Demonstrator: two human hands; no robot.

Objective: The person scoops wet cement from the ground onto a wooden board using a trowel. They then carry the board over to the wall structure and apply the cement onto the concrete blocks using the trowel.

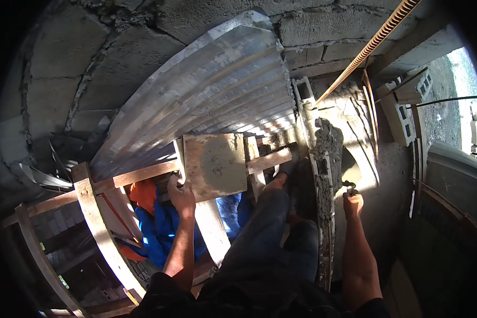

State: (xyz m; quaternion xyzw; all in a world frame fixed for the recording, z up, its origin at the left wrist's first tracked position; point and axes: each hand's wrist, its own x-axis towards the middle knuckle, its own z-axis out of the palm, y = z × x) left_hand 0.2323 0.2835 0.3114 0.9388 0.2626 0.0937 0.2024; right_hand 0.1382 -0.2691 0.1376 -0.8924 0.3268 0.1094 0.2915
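Note:
A square plywood board (196, 146) with a grey patch of wet mortar (220, 161) lies level in front of me. At its near left corner my left hand (182, 199) is closed on the edge. Out to the right, my right hand (353, 204) is closed around a small tool with a dark end (349, 184); its kind is hard to make out. That hand is beside the top of a block wall (324, 222), close to a sunlit, mortar-smeared surface (361, 143). Rough wet mortar (327, 143) sits along the wall.
A ribbed metal sheet (212, 90) leans against the block wall (63, 63) ahead. Wooden framing (98, 212) runs along the left, with blue cloth (161, 233) below it. A ribbed steel bar (368, 50) slants across the upper right. Hollow blocks (400, 119) stand at far right.

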